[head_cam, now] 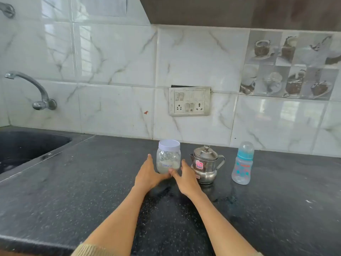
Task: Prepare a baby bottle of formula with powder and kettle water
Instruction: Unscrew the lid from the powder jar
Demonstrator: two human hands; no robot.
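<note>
Formula powder in one clear white-lidded plastic jar (168, 157); left hand (147, 174) and right hand (186, 177) flank it, each grip wide, beside one steel kettle (206, 164) and one blue-collared baby bottle (242, 163).

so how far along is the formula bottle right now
Barely started. Nothing looks done: the formula jar still has its white lid on, the steel kettle is lidded, and the baby bottle stands capped and looks empty. In hand: the left hand and right hand are on either side of the jar. Left: open the jar and bottle, add powder, pour water, close.
</note>
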